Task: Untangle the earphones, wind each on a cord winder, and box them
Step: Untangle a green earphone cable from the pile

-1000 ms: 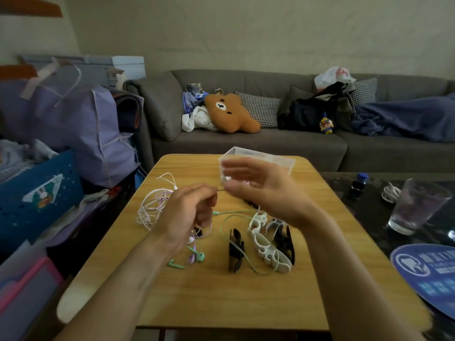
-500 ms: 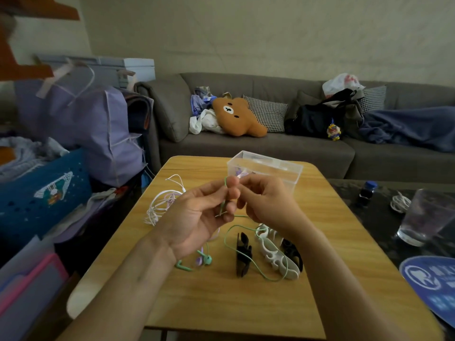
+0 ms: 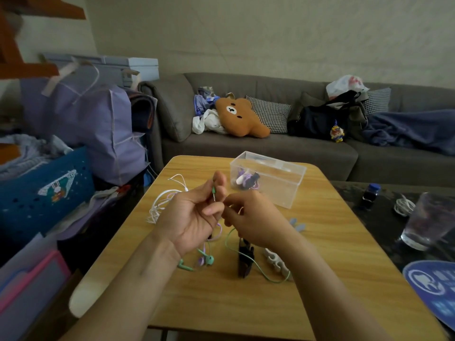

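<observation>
Above the middle of the wooden table (image 3: pixel 221 303), my left hand (image 3: pixel 194 217) pinches the green earphone's plug (image 3: pixel 213 192) between thumb and fingers. My right hand (image 3: pixel 253 217) is curled right beside it, fingertips on the green cord (image 3: pixel 261 269), which loops down past a black cord winder (image 3: pixel 245 260) and a white winder (image 3: pixel 275 263). The green earbuds (image 3: pixel 209 260) lie below my left wrist with a purple earbud. A white and lilac cord tangle (image 3: pixel 162 203) lies to the left. The clear plastic box (image 3: pixel 288 190) behind holds a wound purple earphone (image 3: pixel 247 181).
A light blue winder (image 3: pixel 296 225) lies right of my right hand. On the dark side table stand a glass (image 3: pixel 428 222), a small bottle (image 3: pixel 370 194) and a coiled white cable (image 3: pixel 403 206). A grey sofa (image 3: pixel 270 148) runs behind; bags and a blue crate (image 3: pixel 44 193) crowd the left.
My hands came together from apart a second ago; the left hand now holds the green plug upright, and the right hand has dropped slightly lower beside it. The camera tilted down and right.
</observation>
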